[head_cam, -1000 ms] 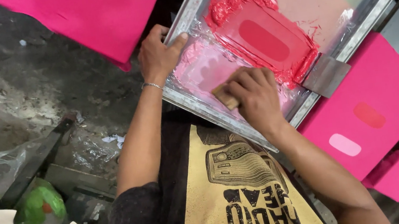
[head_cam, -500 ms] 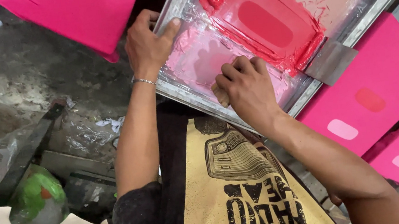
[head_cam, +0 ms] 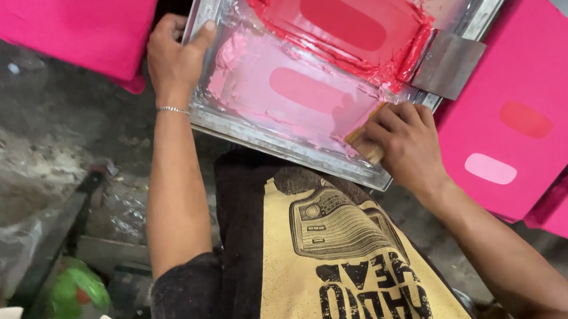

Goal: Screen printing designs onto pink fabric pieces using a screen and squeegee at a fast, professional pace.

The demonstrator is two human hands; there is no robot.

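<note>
1. Plastic, crumpled and grey, lies far out beyond the left hand, with a green rounded object [head_cam: 65, 299] below it on the dirty floor; what that object is cannot be told.
2. Just above the left hand [head_cam: 172, 56] hangs a bright pink cloth panel [head_cam: 65, 27].
3. That hand is clamped on the near left corner of the metal screen frame [head_cam: 234, 126], thumb over the rim and fingers tucked under the outer edge; a thin bracelet [head_cam: 174, 109] circles its wrist.
4. Between the two hands the frame's mesh is coated pale pink, with a darker rounded oblong showing through [head_cam: 304, 91]. Further from the person, a thick ridge of red ink [head_cam: 345, 19] surrounds a second oblong.
5. The right hand [head_cam: 406, 149] is closed around a wooden squeegee handle [head_cam: 366, 143] at the frame's near right edge; the blade itself is hidden under the fingers.
6. Just above that hand a grey metal plate [head_cam: 448, 64] sticks out from the frame's side.
7. Beyond the right hand lie more pink panels [head_cam: 535, 81], each printed with a red and a pale pink oblong, overlapping toward the lower right.
8. The person's black shirt with a yellow print [head_cam: 337, 264] fills the space below both forearms.
</note>
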